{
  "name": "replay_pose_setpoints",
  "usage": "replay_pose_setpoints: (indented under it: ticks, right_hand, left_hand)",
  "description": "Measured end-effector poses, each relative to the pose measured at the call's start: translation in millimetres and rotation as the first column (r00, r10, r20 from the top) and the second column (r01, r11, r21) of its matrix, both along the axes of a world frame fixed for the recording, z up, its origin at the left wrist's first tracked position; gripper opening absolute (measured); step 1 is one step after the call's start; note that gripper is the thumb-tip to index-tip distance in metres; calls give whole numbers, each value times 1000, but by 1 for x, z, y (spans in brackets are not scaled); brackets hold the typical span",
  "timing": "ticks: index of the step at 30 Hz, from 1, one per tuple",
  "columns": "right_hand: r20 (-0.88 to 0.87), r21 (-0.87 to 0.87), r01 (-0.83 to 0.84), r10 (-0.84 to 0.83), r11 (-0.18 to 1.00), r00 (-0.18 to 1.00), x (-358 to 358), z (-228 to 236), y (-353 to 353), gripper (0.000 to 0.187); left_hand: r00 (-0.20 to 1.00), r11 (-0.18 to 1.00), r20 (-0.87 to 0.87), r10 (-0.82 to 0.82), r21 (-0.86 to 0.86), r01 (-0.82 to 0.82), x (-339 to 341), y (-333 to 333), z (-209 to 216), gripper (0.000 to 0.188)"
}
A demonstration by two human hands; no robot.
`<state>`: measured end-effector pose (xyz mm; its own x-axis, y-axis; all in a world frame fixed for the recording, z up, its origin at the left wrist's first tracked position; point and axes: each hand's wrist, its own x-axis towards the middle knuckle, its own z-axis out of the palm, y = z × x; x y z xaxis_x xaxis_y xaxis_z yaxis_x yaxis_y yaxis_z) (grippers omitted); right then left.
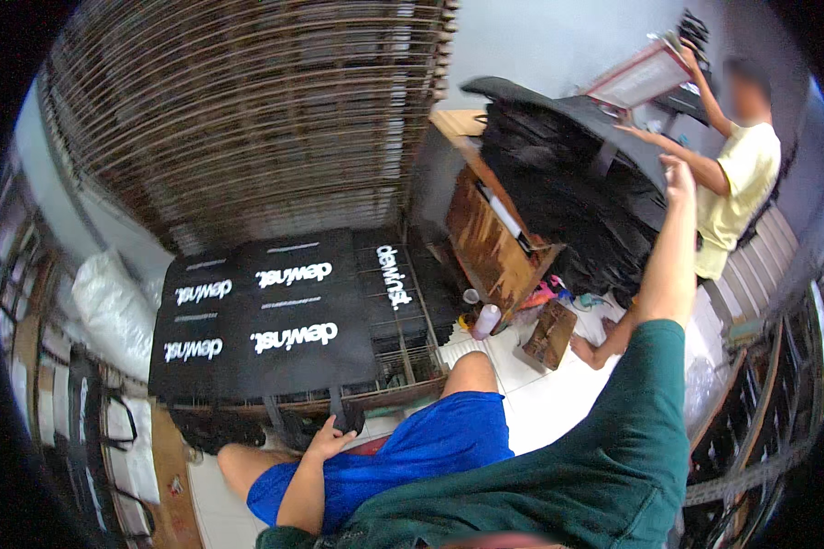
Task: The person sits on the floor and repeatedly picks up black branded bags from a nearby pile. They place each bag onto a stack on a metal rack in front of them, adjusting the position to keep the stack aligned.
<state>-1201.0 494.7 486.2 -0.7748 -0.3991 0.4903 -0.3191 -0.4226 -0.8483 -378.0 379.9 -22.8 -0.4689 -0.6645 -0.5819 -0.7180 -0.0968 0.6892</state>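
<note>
Presumably to keep printed faces exposed, black bags (311, 377) lie flat on the low tier of the rack (247, 119); left hand (328, 443) at a strap (336, 403) along its near edge, right hand (677, 176) raised right of it, both grips unclear.

Lie flat, side by side, as black fabric bags (288, 375) over most of a low wire rack (410, 361). Carry large white lettering on five visible panels, with a smaller, fainter line of print above four of them. Sit two by two at the left and middle, lettering running crosswise; turn at the right, lettering running from back to front. Look smooth, with edges too close to tell apart. Hang limp at the front edge as dark straps (335, 400). Heap, farther right, as loose black fabric (558, 151) over a wooden worktop (455, 126), creased and drooping.
</note>
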Motion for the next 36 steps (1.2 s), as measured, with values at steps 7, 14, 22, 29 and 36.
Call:
replay_pose_setpoints:
  ticks: [7, 14, 22, 29, 36]
  right_hand:
    - [-501, 252, -372, 449, 894, 740, 354, 132, -69, 71]
    - [-654, 632, -364, 723, 684, 221, 498, 171, -67, 88]
    - [-460, 783, -382, 871, 490, 174, 556, 158, -58, 89]
    - [-300, 804, -440, 911, 400, 282, 555, 105, -114, 75]
    - [-298, 886, -260, 903, 383, 311, 506, 58, -166, 66]
  left_hand:
    - [643, 866, -696, 321, -60, -497, 7, -44, 74, 58]
    - [454, 646, -890, 49, -318, -694, -13, -90, 245, 50]
    - [539, 551, -811, -226, -563, -617, 30, -90, 286, 90]
    - [293, 934, -954, 70, -41, -356, 52, -32, 243, 124]
    - [454, 958, -890, 43, -92, -270, 71, 11, 307, 33]
